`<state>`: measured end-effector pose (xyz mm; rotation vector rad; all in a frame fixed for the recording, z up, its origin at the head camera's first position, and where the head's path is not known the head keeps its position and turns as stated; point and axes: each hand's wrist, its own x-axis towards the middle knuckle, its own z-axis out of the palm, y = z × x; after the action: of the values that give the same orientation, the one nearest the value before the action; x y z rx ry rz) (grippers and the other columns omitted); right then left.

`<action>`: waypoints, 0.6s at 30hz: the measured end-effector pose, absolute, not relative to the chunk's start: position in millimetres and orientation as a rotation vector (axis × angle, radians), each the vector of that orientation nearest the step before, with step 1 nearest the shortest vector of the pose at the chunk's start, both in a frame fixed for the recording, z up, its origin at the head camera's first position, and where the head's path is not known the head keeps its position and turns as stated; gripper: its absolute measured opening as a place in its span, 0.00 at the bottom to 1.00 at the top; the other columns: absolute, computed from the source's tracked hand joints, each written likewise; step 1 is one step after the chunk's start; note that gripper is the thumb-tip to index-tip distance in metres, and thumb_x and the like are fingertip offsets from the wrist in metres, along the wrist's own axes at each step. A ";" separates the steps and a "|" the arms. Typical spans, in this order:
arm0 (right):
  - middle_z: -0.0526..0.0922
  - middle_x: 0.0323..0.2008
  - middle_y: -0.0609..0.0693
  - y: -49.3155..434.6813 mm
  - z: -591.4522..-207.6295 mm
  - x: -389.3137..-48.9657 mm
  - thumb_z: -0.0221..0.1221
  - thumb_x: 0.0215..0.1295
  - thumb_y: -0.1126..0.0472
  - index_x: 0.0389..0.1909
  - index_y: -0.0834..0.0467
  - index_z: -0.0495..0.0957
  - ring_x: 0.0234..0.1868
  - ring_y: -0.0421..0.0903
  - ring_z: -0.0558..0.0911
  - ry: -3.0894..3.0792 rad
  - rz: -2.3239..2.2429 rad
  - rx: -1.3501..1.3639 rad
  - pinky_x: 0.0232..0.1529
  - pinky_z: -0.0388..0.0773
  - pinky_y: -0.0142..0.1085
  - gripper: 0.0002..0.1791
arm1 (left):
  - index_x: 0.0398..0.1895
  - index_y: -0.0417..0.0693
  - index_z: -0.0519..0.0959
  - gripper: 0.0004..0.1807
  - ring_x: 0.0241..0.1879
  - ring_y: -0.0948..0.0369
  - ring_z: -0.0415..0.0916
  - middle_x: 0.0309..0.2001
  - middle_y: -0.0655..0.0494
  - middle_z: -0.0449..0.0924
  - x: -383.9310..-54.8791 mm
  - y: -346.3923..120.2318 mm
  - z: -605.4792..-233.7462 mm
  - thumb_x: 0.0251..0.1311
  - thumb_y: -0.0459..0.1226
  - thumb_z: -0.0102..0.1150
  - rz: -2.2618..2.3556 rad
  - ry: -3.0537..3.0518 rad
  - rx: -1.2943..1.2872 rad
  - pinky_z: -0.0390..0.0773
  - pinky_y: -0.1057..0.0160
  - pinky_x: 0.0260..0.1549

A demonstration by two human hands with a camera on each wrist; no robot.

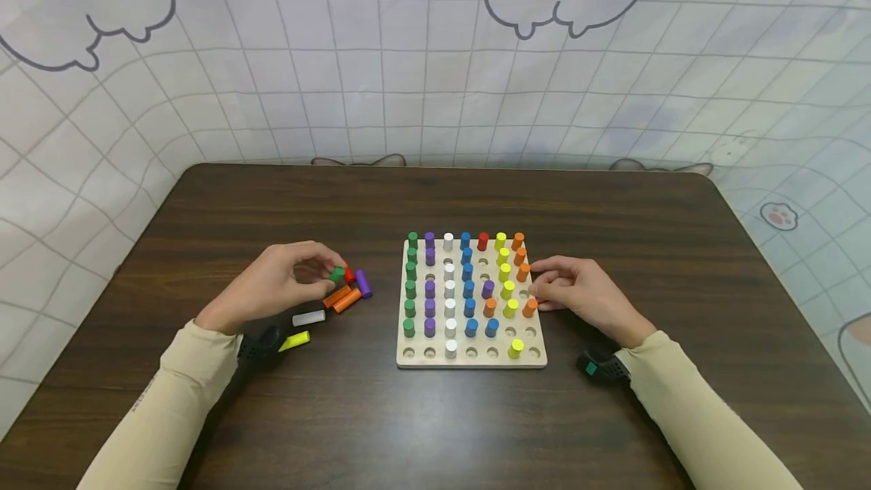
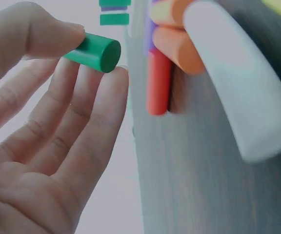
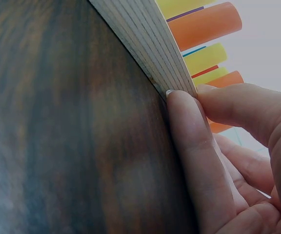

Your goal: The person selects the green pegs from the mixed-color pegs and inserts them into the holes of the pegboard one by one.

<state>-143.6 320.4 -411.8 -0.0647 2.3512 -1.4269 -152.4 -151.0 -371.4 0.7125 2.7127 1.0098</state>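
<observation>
My left hand [image 1: 268, 282] is left of the board and pinches a green peg [image 2: 99, 52] between thumb and fingers, raised off the table in the left wrist view. Close by lie a red peg [image 1: 350, 275], a purple peg [image 1: 364, 283], two orange pegs [image 1: 348, 300], a white peg [image 1: 309, 317] and a yellow peg [image 1: 295, 342]. At its right edge, the wooden pegboard [image 1: 469, 363] is held by my right hand [image 1: 587, 292]. The right wrist view has the thumb at the top edge and a finger against the side.
Coloured pegs stand upright in columns on the board: green [image 1: 410, 289], purple, white, blue, yellow and orange, with several bare holes. A dark wooden table [image 1: 306, 203] carries everything. Behind it hangs a white gridded cloth [image 1: 408, 59], with thin cables at the table's far edge.
</observation>
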 end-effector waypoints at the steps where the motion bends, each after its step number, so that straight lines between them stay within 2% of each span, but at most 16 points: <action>1: 0.89 0.47 0.56 319.8 -411.8 -144.2 0.69 0.68 0.52 0.67 0.60 0.74 0.43 0.41 0.90 2.350 -1.426 -0.063 0.46 0.89 0.35 0.31 | 0.52 0.54 0.83 0.15 0.45 0.63 0.83 0.45 0.61 0.86 -151.9 -150.4 -371.7 0.63 0.32 0.67 1.016 2.713 0.712 0.87 0.58 0.52; 12: 0.89 0.47 0.56 318.1 -412.1 -145.2 0.68 0.69 0.54 0.67 0.60 0.74 0.43 0.41 0.90 2.360 -1.411 -0.059 0.46 0.89 0.35 0.29 | 0.48 0.58 0.83 0.16 0.45 0.63 0.84 0.46 0.62 0.85 -140.1 -138.7 -365.5 0.62 0.29 0.66 1.162 2.626 0.790 0.85 0.68 0.50; 18: 0.89 0.47 0.55 320.5 -410.3 -143.6 0.69 0.67 0.52 0.68 0.59 0.74 0.43 0.42 0.90 2.362 -1.401 -0.051 0.46 0.89 0.35 0.31 | 0.46 0.56 0.83 0.14 0.44 0.65 0.83 0.45 0.63 0.85 -133.0 -127.1 -361.6 0.61 0.29 0.67 1.214 2.558 0.833 0.85 0.66 0.51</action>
<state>-143.6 320.5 -410.3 -0.0506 2.3619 -1.4005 -133.0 -127.1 -361.6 0.8331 2.5584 1.2143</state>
